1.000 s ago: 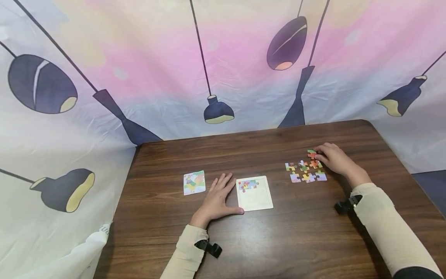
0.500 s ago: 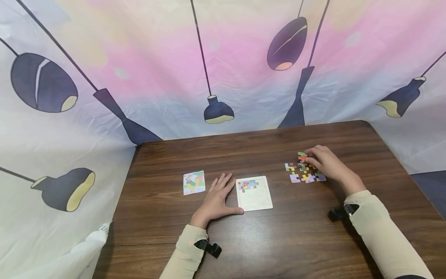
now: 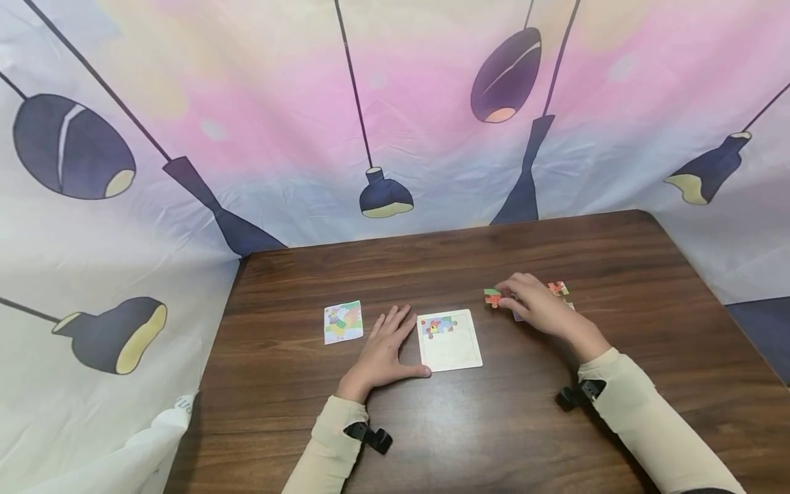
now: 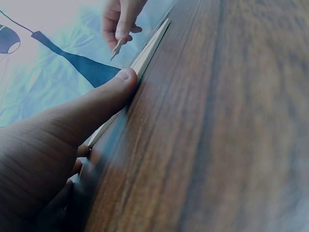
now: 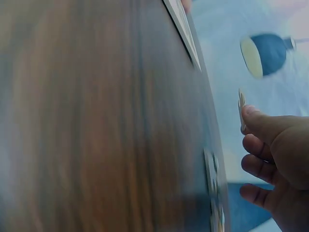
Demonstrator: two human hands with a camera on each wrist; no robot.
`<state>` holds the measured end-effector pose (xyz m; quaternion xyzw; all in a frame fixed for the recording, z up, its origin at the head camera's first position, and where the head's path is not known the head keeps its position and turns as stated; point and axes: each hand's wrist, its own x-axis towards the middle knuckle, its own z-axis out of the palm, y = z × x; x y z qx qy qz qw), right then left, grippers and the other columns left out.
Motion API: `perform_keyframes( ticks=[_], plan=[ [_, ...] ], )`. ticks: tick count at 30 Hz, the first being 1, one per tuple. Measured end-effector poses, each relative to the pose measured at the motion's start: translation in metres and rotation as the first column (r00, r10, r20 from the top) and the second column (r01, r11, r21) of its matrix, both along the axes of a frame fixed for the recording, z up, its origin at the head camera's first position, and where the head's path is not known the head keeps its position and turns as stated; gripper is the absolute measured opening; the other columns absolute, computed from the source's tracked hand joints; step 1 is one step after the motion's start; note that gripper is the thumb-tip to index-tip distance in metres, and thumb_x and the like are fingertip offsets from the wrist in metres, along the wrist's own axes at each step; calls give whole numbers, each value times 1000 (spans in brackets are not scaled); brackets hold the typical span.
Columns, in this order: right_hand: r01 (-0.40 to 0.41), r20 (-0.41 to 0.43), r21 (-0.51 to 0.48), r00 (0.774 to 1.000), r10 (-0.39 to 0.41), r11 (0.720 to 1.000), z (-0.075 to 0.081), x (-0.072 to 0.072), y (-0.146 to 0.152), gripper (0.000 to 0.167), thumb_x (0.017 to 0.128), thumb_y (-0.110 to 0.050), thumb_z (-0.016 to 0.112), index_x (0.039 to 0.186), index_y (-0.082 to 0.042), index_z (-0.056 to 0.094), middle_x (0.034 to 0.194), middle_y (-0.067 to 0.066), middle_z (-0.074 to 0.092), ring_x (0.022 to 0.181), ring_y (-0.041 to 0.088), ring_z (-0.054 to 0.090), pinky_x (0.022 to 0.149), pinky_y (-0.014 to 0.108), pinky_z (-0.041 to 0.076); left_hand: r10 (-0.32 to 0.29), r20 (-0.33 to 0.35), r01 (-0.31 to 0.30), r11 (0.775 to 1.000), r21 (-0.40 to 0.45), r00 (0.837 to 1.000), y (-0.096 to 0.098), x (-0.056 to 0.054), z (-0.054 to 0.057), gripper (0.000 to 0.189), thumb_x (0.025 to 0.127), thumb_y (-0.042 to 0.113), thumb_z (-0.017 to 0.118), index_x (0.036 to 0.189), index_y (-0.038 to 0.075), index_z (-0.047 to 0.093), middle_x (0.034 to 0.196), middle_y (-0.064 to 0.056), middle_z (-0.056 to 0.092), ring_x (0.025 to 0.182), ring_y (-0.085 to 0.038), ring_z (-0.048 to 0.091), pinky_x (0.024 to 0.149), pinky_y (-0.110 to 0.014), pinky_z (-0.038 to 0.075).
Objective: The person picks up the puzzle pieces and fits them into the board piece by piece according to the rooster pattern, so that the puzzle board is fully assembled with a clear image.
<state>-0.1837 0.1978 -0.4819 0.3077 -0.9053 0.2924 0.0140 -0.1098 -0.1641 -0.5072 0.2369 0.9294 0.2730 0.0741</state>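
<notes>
The left hand (image 3: 384,350) rests against the left side of the tray (image 3: 453,355), fingers spread wide and straight, its thumb touching the near left corner. The tray lies flat on the worktop (image 3: 494,432), with joined pieces (image 3: 438,325) in its far left part; left of it lies a picture card (image 3: 343,322). Right of the tray and slightly beyond, the right hand (image 3: 537,303) has a narrow grip, thumb and fingers pinching a red-and-green piece (image 3: 491,298) above the worktop. Loose pieces (image 3: 557,288) lie farther right, partly hidden. Carrying well probably calls for a light edge pinch, picture side up, tabs unbent, the tray kept steady. Well left of the tray, letters (image 3: 184,405) on white cloth (image 3: 129,456) are too small to read; no brand shows.
</notes>
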Motion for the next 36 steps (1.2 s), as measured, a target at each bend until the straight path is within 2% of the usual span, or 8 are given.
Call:
perform_keyframes(
  ticks=[12,20,28,32,36],
  plan=[
    [-111,2,59,994,111,992,-7,16,-46,25,104,-20,70,123,-4,73,112,5,68,105,25,64,90,49,55,6,10,-6,1000,-3,1000,2,-1,-2,110,82,62,85,165,8,37,175,-10,20,163,-30,9,132,-53,8],
    [-131,-25,97,991,134,987,-9,19,-53,27,102,-19,73,124,-5,73,109,5,67,102,24,64,87,47,55,8,9,-8,1000,-26,1000,3,-1,-4,111,82,62,85,165,8,36,176,-10,19,163,-29,8,132,-52,8],
    [-138,-17,98,990,140,986,-12,19,-55,30,101,-22,75,126,-5,72,112,6,68,107,26,64,93,52,54,9,10,-9,1000,-19,1000,2,-1,-3,110,82,62,85,164,7,38,175,-10,20,163,-30,9,131,-54,8],
    [-131,-12,75,991,132,989,-11,20,-57,32,100,-24,77,126,-6,73,111,4,67,102,23,63,89,50,53,4,12,-4,1000,-13,1000,1,0,-2,110,82,62,85,165,7,37,175,-10,20,163,-31,9,131,-54,9],
    [-155,-13,55,988,156,986,-10,22,-60,26,100,-25,76,123,-11,76,109,0,66,101,20,60,86,46,50,3,8,-3,1000,-8,1000,1,0,-1,110,82,62,85,165,7,37,175,-11,20,163,-31,9,131,-55,9]
  ],
)
